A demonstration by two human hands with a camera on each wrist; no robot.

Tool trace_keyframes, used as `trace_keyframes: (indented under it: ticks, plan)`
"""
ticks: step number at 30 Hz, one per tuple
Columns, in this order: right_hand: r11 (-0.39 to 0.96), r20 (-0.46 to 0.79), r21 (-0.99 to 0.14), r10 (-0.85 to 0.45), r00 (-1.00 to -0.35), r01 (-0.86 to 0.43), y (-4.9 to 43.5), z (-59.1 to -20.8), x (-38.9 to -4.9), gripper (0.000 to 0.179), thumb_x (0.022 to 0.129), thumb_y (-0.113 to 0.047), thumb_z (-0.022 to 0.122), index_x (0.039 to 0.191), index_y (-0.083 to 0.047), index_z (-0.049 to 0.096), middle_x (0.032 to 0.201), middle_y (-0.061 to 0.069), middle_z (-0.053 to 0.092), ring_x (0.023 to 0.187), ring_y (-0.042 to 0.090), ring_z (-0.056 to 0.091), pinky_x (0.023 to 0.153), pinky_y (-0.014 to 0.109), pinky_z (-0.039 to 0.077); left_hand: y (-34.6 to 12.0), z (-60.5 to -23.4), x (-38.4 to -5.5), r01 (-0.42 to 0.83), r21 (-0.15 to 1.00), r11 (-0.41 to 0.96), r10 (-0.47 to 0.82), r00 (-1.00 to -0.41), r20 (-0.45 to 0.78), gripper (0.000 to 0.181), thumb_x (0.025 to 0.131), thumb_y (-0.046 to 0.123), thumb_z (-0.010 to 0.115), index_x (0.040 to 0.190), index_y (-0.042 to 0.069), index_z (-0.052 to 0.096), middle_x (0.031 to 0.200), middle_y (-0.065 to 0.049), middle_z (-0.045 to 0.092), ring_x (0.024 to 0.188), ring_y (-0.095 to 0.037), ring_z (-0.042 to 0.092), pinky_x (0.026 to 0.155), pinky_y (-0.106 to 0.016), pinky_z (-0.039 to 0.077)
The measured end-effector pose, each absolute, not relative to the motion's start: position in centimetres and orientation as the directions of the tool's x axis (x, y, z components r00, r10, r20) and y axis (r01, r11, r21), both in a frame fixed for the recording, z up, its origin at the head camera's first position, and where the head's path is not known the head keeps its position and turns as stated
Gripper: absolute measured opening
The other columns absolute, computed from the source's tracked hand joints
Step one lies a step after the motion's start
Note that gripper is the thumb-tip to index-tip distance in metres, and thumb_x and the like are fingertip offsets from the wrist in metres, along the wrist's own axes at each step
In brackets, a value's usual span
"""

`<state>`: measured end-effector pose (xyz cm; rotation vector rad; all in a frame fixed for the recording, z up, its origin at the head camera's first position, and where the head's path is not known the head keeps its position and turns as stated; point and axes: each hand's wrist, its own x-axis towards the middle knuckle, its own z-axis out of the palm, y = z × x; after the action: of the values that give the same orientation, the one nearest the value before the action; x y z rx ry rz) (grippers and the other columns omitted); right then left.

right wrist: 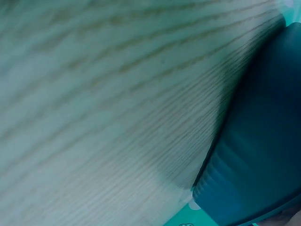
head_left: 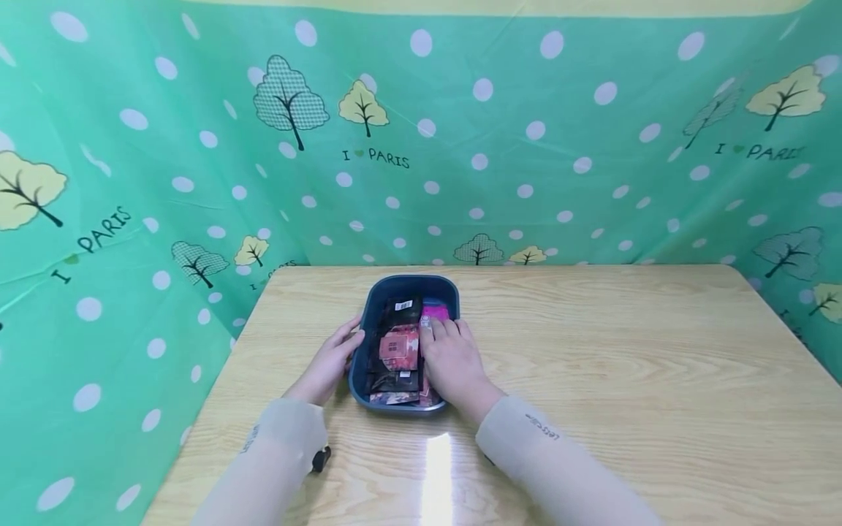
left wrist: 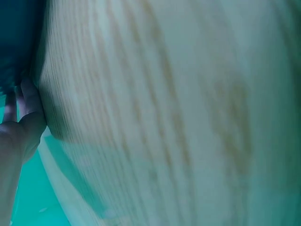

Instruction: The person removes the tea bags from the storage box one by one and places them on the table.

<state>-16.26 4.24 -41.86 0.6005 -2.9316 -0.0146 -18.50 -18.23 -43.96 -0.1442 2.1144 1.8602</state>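
Note:
A dark blue plastic bin (head_left: 409, 410) with rounded corners stands on the table, filled with flat packets. Among them are a red packet (head_left: 398, 346), a black packet with a white barcode label (head_left: 403, 307) and a bright pink packet (head_left: 435, 313). My left hand (head_left: 331, 361) rests against the bin's outer left wall, its fingers fairly straight along the side. Over the right rim, my right hand (head_left: 455, 361) reaches inside with fingers bent down at the pink packet. Its fingertips are hidden, so I cannot tell whether they pinch it. The right wrist view shows the bin's ribbed outer wall (right wrist: 254, 160).
The light wood table (head_left: 612, 365) extends to the right of the bin. A green curtain (head_left: 500, 146) with dots and trees hangs behind the table and along its sides. Bright glare (head_left: 438, 475) lies on the tabletop in front of the bin.

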Motion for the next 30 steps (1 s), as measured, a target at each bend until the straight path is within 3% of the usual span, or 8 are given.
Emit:
trace_keyframes:
  ticks: [7,12,17,25,30]
  plan:
    - [0.921,0.252,0.018,-0.381,-0.890,-0.389,4.6,-41.8,-16.3,0.043,0.090,-0.015,0.065,0.132,-0.006,0.060,0.132,0.013,0.063,0.121,0.029,0.057,0.108,0.042,0.040,-18.3,-43.9,-18.7,-0.284,0.946,0.155,0.136,-0.942,-0.305,0.054,0.107,0.030,0.040,0.158,0.020,0.025,0.156,-0.017,0.037,0.130,-0.027,0.052,0.100,-0.032,0.045]
    - [0.913,0.372,-0.040,-0.364,-0.854,-0.406,5.2,-41.8,-16.7,0.037,0.090,-0.013,0.067,0.126,-0.004,0.065,0.123,0.013,0.068,0.113,0.029,0.063,0.102,0.041,0.047,-18.2,-43.9,-18.6,-0.287,0.947,0.145,0.147,-0.940,-0.307,0.054,0.108,0.029,0.038,0.159,0.020,0.022,0.154,-0.019,0.040,0.129,-0.028,0.053,0.106,-0.039,0.043]
    - [0.897,0.414,-0.117,-0.346,-0.842,-0.426,5.8,-41.2,-16.9,0.039,0.089,-0.015,0.071,0.126,-0.004,0.065,0.121,0.012,0.069,0.110,0.028,0.064,0.099,0.040,0.049,-18.3,-44.0,-18.7,-0.298,0.944,0.141,0.151,-0.936,-0.318,0.054,0.108,0.032,0.037,0.159,0.023,0.022,0.154,-0.018,0.040,0.132,-0.030,0.050,0.111,-0.044,0.038]
    - [0.822,0.335,-0.475,-0.162,-0.928,-0.315,6.6,-40.1,-17.4,0.030,0.093,-0.015,0.068,0.122,-0.007,0.066,0.115,0.009,0.068,0.107,0.028,0.065,0.096,0.041,0.052,-18.4,-43.8,-18.5,-0.303,0.940,0.155,0.146,-0.934,-0.325,0.053,0.108,0.033,0.038,0.158,0.023,0.023,0.153,-0.015,0.042,0.124,-0.021,0.055,0.100,-0.031,0.044]
    - [0.748,0.271,-0.629,-0.049,-0.961,-0.215,7.1,-39.3,-17.6,0.031,0.094,-0.020,0.067,0.122,-0.007,0.067,0.110,0.009,0.065,0.097,0.025,0.065,0.086,0.039,0.056,-18.4,-43.8,-18.4,-0.303,0.942,0.148,0.146,-0.935,-0.324,0.053,0.108,0.032,0.038,0.158,0.022,0.024,0.155,-0.013,0.039,0.129,-0.024,0.051,0.103,-0.034,0.041]
